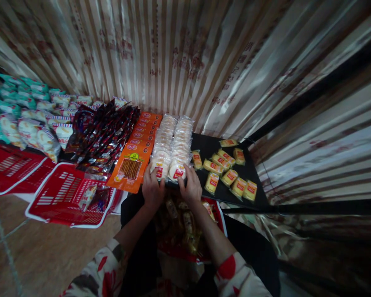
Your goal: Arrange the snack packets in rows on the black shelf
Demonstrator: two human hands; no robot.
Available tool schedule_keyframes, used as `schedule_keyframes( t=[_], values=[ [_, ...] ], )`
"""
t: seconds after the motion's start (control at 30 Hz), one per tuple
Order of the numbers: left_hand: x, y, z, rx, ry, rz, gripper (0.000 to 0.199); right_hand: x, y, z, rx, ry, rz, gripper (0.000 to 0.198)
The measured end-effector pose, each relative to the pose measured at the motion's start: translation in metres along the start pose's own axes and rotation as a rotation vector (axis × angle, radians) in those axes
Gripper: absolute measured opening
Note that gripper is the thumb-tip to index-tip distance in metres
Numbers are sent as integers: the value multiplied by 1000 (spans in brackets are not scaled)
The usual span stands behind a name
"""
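Striped, shiny curtain backdrop (179, 57) hangs behind everything, beyond the two rows of clear-wrapped round white cakes (172, 144), which serve as landmark here.

The black table (212, 146) carries those rows; bare black surface shows just right of them.

Left of the rows: flat orange packets (139, 150) printed with brown sticks, laid in an overlapping line, touching the rows' left edge. Further left, a heap of dark red glossy packets (103, 130), then white and teal wrapped packs (24, 115) at the far left.

Below and left of the rows: red plastic baskets (66, 198), one holding a few packets.

Right of the rows: small yellow wrapped squares with red labels (228, 169), scattered loosely, well apart from each other.

Directly below the rows, another red basket (218, 210) sits in your lap with brownish wrapped snacks.

Your left hand (152, 189) rests fingers on the near end of the left row; your right hand (191, 186) on the near end of the right row. Both press flat, fingers slightly curled, not closed round a pack. Hands are close, not touching.
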State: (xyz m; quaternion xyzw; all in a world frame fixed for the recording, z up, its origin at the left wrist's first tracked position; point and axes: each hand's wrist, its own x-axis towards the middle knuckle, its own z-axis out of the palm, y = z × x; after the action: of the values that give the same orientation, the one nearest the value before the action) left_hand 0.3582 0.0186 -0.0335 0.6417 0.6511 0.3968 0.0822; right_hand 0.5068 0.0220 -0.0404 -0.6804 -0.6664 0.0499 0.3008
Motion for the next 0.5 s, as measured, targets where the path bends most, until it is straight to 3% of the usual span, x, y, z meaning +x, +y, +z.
schedule_keyframes(
  t=[0.23, 0.5],
  values=[
    [-1, -2, 10, 30, 65, 33, 37, -1, 0, -2, -79, -14, -33, 51],
    [-4, -3, 13, 30, 128, 182, 33, -1, 2, 1, -120, -13, -56, 51]
  ],
)
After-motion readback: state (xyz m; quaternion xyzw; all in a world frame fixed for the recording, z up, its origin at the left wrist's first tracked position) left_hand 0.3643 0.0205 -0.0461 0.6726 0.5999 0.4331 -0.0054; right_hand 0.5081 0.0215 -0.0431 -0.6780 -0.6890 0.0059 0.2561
